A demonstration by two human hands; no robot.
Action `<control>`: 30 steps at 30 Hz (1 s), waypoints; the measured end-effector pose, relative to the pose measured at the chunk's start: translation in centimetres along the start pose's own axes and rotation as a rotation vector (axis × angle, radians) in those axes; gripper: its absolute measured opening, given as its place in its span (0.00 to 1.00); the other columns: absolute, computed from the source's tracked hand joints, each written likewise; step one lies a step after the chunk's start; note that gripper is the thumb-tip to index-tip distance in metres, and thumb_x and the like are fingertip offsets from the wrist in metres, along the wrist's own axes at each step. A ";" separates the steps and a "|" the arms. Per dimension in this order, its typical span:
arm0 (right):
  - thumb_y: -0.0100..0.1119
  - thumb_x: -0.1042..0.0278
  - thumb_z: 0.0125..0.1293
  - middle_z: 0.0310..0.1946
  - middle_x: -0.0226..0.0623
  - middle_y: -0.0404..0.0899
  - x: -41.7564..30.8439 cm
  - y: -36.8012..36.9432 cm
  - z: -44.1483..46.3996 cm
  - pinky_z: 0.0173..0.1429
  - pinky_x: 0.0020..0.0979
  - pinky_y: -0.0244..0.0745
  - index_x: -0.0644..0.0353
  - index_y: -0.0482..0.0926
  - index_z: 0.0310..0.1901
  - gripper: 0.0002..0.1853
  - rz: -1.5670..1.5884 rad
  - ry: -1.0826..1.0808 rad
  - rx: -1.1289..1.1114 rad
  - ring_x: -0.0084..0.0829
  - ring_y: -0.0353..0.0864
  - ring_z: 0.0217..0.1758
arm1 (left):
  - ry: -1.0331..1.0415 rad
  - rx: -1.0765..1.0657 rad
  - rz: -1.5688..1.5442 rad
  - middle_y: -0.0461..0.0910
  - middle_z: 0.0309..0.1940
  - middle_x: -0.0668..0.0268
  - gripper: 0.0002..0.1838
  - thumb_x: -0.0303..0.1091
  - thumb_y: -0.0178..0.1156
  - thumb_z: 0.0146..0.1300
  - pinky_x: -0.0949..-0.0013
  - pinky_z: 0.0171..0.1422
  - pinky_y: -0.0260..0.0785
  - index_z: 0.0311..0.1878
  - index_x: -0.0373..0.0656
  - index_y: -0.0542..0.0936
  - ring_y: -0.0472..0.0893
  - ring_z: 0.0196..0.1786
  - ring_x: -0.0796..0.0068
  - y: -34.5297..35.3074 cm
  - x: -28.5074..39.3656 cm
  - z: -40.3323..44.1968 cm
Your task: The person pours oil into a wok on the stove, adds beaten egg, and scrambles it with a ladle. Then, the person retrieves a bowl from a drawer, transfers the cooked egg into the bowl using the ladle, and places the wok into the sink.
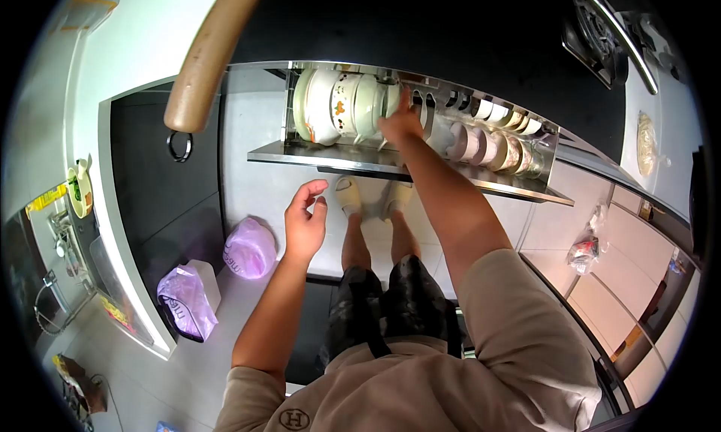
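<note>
My right hand (402, 123) reaches into the pulled-out dish drawer (330, 159), its thumb and fingers around the edge of a pale dish (392, 100). The hand hides part of that dish. Just left of it stand a light green bowl (366, 105), a white bowl with an orange and dark print (342, 105) and a green-rimmed plate (302, 105), all on edge in the rack. My left hand (305, 225) hangs in the air in front of the drawer, fingers loosely curled, thumb apart, holding nothing.
Several small bowls (481, 145) and cups (499, 113) fill the drawer's right side. A wooden handle (203, 64) juts over the black countertop (420, 27). Purple bags (251, 248) sit on the floor at left. A gas burner (593, 42) is at upper right.
</note>
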State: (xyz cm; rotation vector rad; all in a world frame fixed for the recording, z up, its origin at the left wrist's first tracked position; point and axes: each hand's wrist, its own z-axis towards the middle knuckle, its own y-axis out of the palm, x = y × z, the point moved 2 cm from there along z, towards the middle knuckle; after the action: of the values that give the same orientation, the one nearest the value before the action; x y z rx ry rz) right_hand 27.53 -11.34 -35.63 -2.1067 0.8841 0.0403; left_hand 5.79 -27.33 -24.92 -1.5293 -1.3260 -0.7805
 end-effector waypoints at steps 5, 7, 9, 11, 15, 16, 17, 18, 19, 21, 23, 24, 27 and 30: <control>0.52 0.61 0.59 0.67 0.63 0.60 1.7 -1.3 0.7 0.63 0.45 0.72 0.49 0.48 0.74 0.41 0.039 0.036 0.188 0.54 0.74 0.61 | -0.048 -0.067 -0.130 0.79 0.49 0.64 0.16 0.20 0.50 0.65 0.74 0.54 0.67 0.55 0.37 0.75 0.76 0.51 0.77 0.0 1.7 2.4; 0.51 0.61 0.61 0.66 0.60 0.63 2.9 -3.7 0.1 0.58 0.45 0.77 0.50 0.53 0.71 0.36 0.103 0.025 0.229 0.52 0.76 0.59 | -0.068 -0.126 -0.217 0.77 0.51 0.63 0.17 0.16 0.45 0.65 0.71 0.66 0.64 0.57 0.34 0.72 0.75 0.59 0.74 0.5 2.4 3.6; 0.49 0.60 0.63 0.61 0.54 0.69 4.5 -6.2 -2.1 0.50 0.43 0.82 0.51 0.58 0.68 0.31 0.479 0.167 0.123 0.47 0.79 0.54 | -0.096 -0.171 -0.208 0.77 0.52 0.63 0.16 0.22 0.47 0.69 0.71 0.63 0.66 0.59 0.36 0.72 0.74 0.58 0.75 1.1 3.1 5.0; 0.47 0.60 0.66 0.54 0.47 0.74 7.6 -7.3 -3.8 0.41 0.40 0.85 0.51 0.62 0.66 0.26 0.873 0.225 0.008 0.42 0.81 0.47 | -0.152 -0.187 -0.223 0.77 0.53 0.63 0.15 0.27 0.48 0.71 0.71 0.61 0.67 0.59 0.38 0.72 0.74 0.57 0.75 2.1 3.7 6.0; 0.43 0.59 0.70 0.42 0.40 0.77 10.8 -8.0 -9.6 0.41 0.40 0.84 0.61 0.68 0.59 0.21 1.224 0.169 -0.255 0.36 0.81 0.42 | -0.608 -0.233 -0.382 0.76 0.56 0.63 0.28 0.53 0.55 0.69 0.58 0.60 0.69 0.64 0.45 0.69 0.76 0.55 0.68 3.5 6.5 6.6; 0.44 0.55 0.71 0.40 0.40 0.78 10.0 -7.8 -11.6 0.42 0.40 0.83 0.63 0.69 0.58 0.22 1.280 0.131 -0.278 0.36 0.81 0.42 | -0.701 -0.309 -0.458 0.76 0.57 0.63 0.34 0.60 0.55 0.66 0.53 0.59 0.69 0.67 0.47 0.67 0.77 0.55 0.65 3.7 6.1 6.5; 0.46 0.54 0.71 0.43 0.42 0.78 8.7 -7.8 -13.7 0.45 0.38 0.82 0.63 0.70 0.57 0.22 1.321 0.129 -0.352 0.36 0.81 0.44 | -0.762 -0.454 -0.577 0.76 0.57 0.60 0.32 0.55 0.54 0.68 0.54 0.61 0.70 0.67 0.44 0.67 0.78 0.55 0.62 3.7 7.7 6.1; 0.47 0.53 0.71 0.46 0.44 0.78 7.1 -7.8 -16.0 0.48 0.36 0.81 0.62 0.71 0.57 0.22 1.363 0.132 -0.429 0.36 0.81 0.46 | -0.737 -0.499 -0.614 0.76 0.57 0.59 0.30 0.52 0.54 0.68 0.56 0.62 0.70 0.66 0.41 0.68 0.79 0.56 0.62 3.7 6.5 6.0; 0.49 0.51 0.72 0.49 0.46 0.78 6.5 -7.8 -17.4 0.50 0.35 0.80 0.62 0.72 0.57 0.23 1.409 0.135 -0.510 0.37 0.82 0.48 | -0.714 -0.541 -0.648 0.76 0.57 0.57 0.29 0.48 0.54 0.68 0.57 0.62 0.71 0.65 0.39 0.68 0.79 0.56 0.61 3.5 5.9 5.8; 0.52 0.47 0.70 0.49 0.47 0.78 9.7 -5.1 -16.7 0.53 0.36 0.78 0.63 0.71 0.58 0.27 1.351 0.320 -0.577 0.38 0.81 0.48 | -0.669 -0.462 -0.589 0.75 0.58 0.56 0.29 0.42 0.54 0.66 0.61 0.63 0.70 0.66 0.35 0.65 0.77 0.58 0.62 1.7 5.5 4.8; 0.55 0.45 0.68 0.46 0.45 0.77 12.4 -3.0 -15.2 0.53 0.37 0.77 0.63 0.71 0.58 0.28 1.355 0.403 -0.467 0.37 0.81 0.45 | -0.554 -0.361 -0.442 0.75 0.59 0.55 0.29 0.40 0.53 0.66 0.60 0.64 0.69 0.66 0.34 0.65 0.76 0.59 0.62 0.3 6.2 4.2; 0.57 0.46 0.67 0.42 0.43 0.77 12.9 -2.7 -15.1 0.50 0.37 0.77 0.63 0.72 0.56 0.28 1.378 0.410 -0.335 0.36 0.80 0.43 | -0.563 -0.338 -0.484 0.74 0.59 0.55 0.29 0.39 0.53 0.66 0.61 0.65 0.68 0.66 0.34 0.65 0.76 0.59 0.62 -0.5 6.4 4.1; 0.61 0.53 0.60 0.36 0.40 0.74 12.8 -2.3 -12.8 0.48 0.39 0.76 0.60 0.73 0.48 0.21 1.580 0.503 -0.134 0.37 0.76 0.38 | -0.586 -0.259 -0.576 0.74 0.59 0.55 0.29 0.39 0.52 0.66 0.62 0.66 0.67 0.67 0.33 0.64 0.75 0.61 0.62 -2.1 7.0 3.7; 0.59 0.62 0.55 0.40 0.42 0.71 11.4 -3.2 -9.9 0.48 0.44 0.74 0.56 0.70 0.43 0.15 1.593 0.593 -0.235 0.40 0.73 0.37 | -0.591 -0.224 -0.576 0.75 0.59 0.55 0.29 0.39 0.52 0.66 0.63 0.66 0.66 0.66 0.32 0.65 0.75 0.61 0.62 -1.6 9.3 3.3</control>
State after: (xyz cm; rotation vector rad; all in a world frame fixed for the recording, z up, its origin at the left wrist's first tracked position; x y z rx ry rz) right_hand 35.41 -23.59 -30.61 -1.0413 2.7682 0.3570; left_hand 5.82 -20.82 -17.37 -1.6375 -2.2437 -0.8800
